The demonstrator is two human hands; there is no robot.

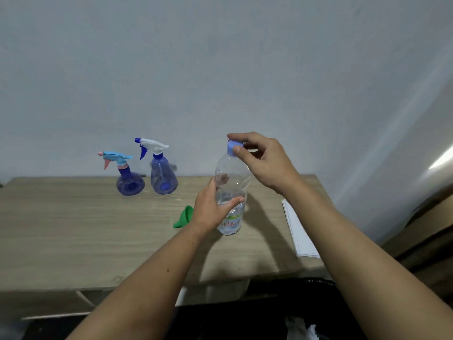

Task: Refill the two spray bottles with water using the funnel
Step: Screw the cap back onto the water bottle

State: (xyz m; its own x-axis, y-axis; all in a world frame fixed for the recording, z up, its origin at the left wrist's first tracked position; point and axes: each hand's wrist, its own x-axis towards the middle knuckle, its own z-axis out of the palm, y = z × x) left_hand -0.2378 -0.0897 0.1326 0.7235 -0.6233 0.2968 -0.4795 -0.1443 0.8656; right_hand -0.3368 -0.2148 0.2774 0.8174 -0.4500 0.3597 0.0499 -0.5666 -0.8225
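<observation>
Two hands are engaged: left hand grips thin, crushable bottle mid-body; right hand pinches cap.

Two capped blue spray bottles stand upright at the wall; green funnel lies on its side nearby

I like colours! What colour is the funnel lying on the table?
Green. The funnel shows best in the head view, beside the left hand.
</observation>
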